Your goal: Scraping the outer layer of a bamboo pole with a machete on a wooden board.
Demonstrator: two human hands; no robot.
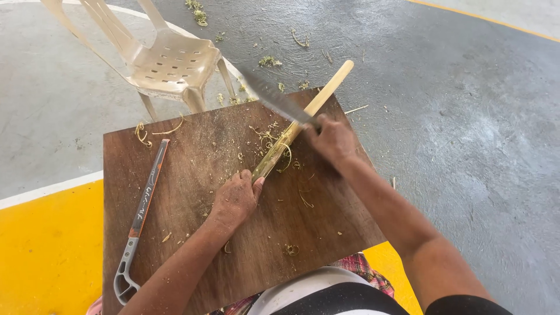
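If you count it up, there's one brown board (245, 233), one pale stick (303, 119), one knife (277, 100), one cased hand saw (143, 216) lying on the board's left side, and one beige plastic chair (166, 61) behind it. The stick lies diagonally across the board, its far end poking past the back edge; that upper part is smooth and cream, the lower part greenish and frayed, with curly shavings all around. The left hand (236, 198) has its fingers closed round the stick's near end. The right hand (332, 140) is wrapped tight on the knife, blade resting against the stick. The knife handle is hidden in the fist, and the chair is cut off at the top.
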